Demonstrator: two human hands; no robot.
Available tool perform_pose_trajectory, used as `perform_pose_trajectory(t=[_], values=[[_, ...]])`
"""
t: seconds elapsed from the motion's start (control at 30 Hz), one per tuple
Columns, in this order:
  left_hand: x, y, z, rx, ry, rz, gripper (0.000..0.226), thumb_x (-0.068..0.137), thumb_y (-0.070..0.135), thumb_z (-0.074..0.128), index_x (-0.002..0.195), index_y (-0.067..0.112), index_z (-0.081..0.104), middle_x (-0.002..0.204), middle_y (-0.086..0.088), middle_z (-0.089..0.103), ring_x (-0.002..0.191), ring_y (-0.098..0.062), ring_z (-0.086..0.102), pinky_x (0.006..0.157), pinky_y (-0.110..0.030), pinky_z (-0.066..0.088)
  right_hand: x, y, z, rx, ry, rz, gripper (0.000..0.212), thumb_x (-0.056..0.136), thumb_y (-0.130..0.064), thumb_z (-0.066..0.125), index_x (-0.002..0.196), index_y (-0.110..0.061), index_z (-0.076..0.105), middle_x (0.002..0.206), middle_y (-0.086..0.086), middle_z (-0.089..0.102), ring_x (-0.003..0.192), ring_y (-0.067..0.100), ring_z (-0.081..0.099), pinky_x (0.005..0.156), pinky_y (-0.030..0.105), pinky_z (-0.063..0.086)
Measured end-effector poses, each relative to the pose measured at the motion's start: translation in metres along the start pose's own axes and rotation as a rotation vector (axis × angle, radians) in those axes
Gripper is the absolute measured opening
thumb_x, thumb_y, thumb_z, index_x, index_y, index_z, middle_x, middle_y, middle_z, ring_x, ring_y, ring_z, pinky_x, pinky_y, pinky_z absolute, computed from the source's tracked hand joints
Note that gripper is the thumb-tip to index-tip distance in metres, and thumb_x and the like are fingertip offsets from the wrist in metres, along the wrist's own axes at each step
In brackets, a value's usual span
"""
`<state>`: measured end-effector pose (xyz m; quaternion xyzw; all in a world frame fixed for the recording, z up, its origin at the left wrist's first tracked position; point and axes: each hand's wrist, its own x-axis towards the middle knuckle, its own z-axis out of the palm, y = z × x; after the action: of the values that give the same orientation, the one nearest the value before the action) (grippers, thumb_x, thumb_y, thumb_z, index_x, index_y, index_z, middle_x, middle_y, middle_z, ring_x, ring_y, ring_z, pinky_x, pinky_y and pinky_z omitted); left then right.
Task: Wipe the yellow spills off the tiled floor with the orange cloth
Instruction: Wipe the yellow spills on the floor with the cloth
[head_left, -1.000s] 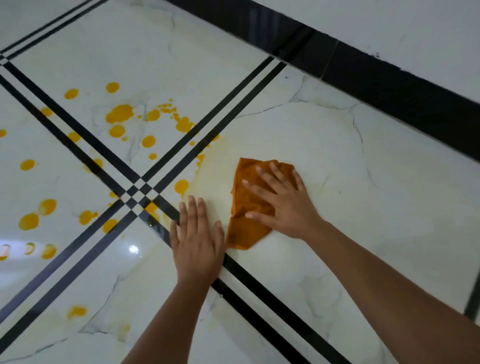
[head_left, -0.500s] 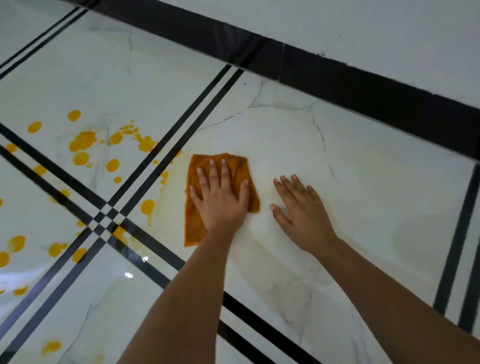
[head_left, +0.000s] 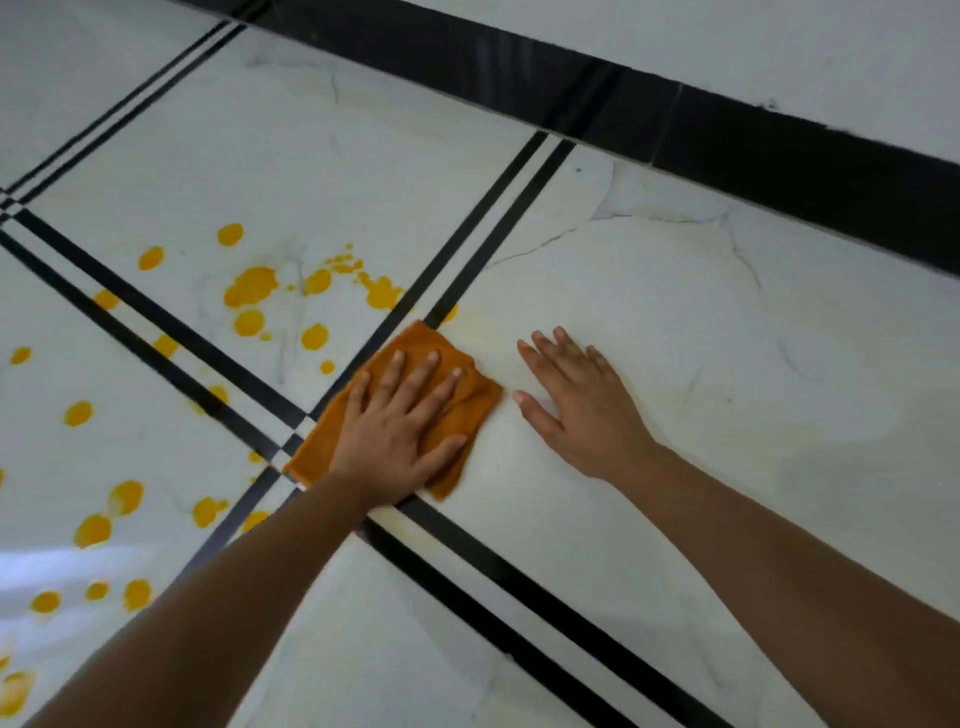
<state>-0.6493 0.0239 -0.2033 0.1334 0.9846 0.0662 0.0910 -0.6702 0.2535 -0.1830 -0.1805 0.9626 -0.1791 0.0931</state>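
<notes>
Left hand (head_left: 400, 431) flat, fingers spread, pressing down on the orange cloth (head_left: 462, 410) over the crossing of black tile lines (head_left: 498, 577); right hand (head_left: 582, 410) just beside the cloth, released, palm flat on the white tiled floor (head_left: 701, 322). Beyond and left of the left hand, yellow spills (head_left: 252, 286) dotted across the tiles. Farthest off, beyond both hands, a black baseboard (head_left: 727, 145).

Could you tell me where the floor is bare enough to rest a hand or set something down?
Free: the pale tile right of the right hand, up to the black border. Crowded: left of the orange cloth, where yellow spills dot the tiles.
</notes>
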Motion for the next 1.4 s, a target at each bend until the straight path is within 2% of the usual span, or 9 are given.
perform_pose_trajectory(t=[0.13, 0.27, 0.4, 0.53, 0.67, 0.8, 0.93, 1.07, 1.4], values=[[0.035, -0.028, -0.01, -0.097, 0.106, -0.449, 0.068, 0.087, 0.07, 0.016, 0.147, 0.041, 0.003, 0.158, 0.005, 0.0, 0.144, -0.024, -0.009, 0.113, -0.053, -0.007, 0.019, -0.02, 0.009, -0.04, 0.012, 0.039, 0.07, 0.088, -0.056, 0.009, 0.148, -0.021, 0.018, 0.157, 0.001, 0.016, 0.145, 0.017, 0.004, 0.115, 0.035, 0.003], [0.041, -0.037, -0.008, 0.0, 0.029, 0.056, 0.068, 0.082, 0.072, 0.007, 0.144, 0.047, -0.003, 0.158, 0.009, -0.001, 0.144, -0.02, -0.009, 0.113, -0.05, -0.007, 0.032, -0.031, 0.014, -0.087, 0.031, 0.127, 0.061, 0.095, -0.05, 0.019, 0.148, -0.02, 0.016, 0.157, 0.002, 0.014, 0.145, 0.018, 0.004, 0.115, 0.035, 0.003], [0.083, -0.051, -0.024, -0.13, 0.089, -0.304, 0.063, 0.089, 0.065, 0.02, 0.147, 0.041, 0.007, 0.158, 0.006, 0.002, 0.145, -0.024, -0.008, 0.111, -0.052, -0.007, 0.024, -0.043, 0.019, -0.054, 0.04, 0.171, 0.072, 0.087, -0.058, 0.009, 0.147, -0.02, 0.019, 0.156, 0.003, 0.018, 0.145, 0.019, 0.007, 0.115, 0.035, 0.006], [0.063, -0.04, -0.01, -0.015, 0.061, 0.126, 0.065, 0.085, 0.068, 0.011, 0.146, 0.044, 0.005, 0.158, 0.008, 0.006, 0.145, -0.022, -0.004, 0.112, -0.052, -0.005, 0.023, -0.05, 0.019, -0.08, 0.041, 0.198, 0.075, 0.085, -0.06, 0.006, 0.147, -0.02, 0.021, 0.156, 0.002, 0.019, 0.145, 0.019, 0.008, 0.115, 0.035, 0.005], [0.085, -0.052, -0.024, -0.105, 0.078, -0.194, 0.063, 0.09, 0.064, 0.02, 0.147, 0.039, 0.011, 0.158, 0.007, 0.005, 0.145, -0.024, -0.005, 0.111, -0.053, -0.007, 0.013, -0.06, 0.025, -0.057, 0.031, 0.241, 0.069, 0.088, -0.056, 0.013, 0.148, -0.022, 0.018, 0.156, 0.001, 0.016, 0.145, 0.017, 0.005, 0.114, 0.033, 0.003], [0.055, -0.046, -0.01, 0.002, 0.041, 0.151, 0.065, 0.086, 0.068, 0.011, 0.146, 0.044, 0.005, 0.158, 0.008, 0.004, 0.145, -0.022, -0.004, 0.114, -0.053, -0.005, 0.005, -0.059, 0.025, -0.076, 0.027, 0.266, 0.075, 0.085, -0.062, 0.008, 0.148, -0.021, 0.016, 0.156, 0.001, 0.016, 0.145, 0.017, 0.006, 0.114, 0.032, 0.003], [0.074, -0.047, -0.02, -0.111, 0.07, -0.187, 0.064, 0.089, 0.065, 0.018, 0.147, 0.04, 0.012, 0.158, 0.007, 0.005, 0.145, -0.024, -0.005, 0.111, -0.053, -0.008, 0.004, -0.055, 0.026, -0.082, 0.0, 0.298, 0.065, 0.094, -0.054, 0.019, 0.148, -0.019, 0.013, 0.157, 0.002, 0.013, 0.145, 0.017, 0.004, 0.115, 0.034, 0.003], [0.059, -0.035, -0.01, -0.019, 0.045, 0.131, 0.064, 0.086, 0.068, 0.009, 0.146, 0.045, 0.005, 0.158, 0.009, 0.004, 0.145, -0.022, -0.006, 0.113, -0.052, -0.007, 0.016, -0.047, 0.02, -0.082, 0.027, 0.323, 0.062, 0.096, -0.048, 0.026, 0.148, -0.017, 0.011, 0.157, 0.002, 0.012, 0.145, 0.017, 0.003, 0.116, 0.035, 0.003], [0.081, -0.036, -0.014, -0.058, 0.086, -0.057, 0.064, 0.087, 0.068, 0.013, 0.146, 0.044, 0.003, 0.158, 0.007, 0.003, 0.145, -0.024, -0.005, 0.113, -0.054, -0.005, 0.033, -0.029, 0.008, -0.065, 0.051, 0.355, 0.065, 0.096, -0.05, 0.028, 0.148, -0.014, 0.015, 0.157, 0.005, 0.014, 0.145, 0.018, 0.006, 0.116, 0.036, 0.006]])
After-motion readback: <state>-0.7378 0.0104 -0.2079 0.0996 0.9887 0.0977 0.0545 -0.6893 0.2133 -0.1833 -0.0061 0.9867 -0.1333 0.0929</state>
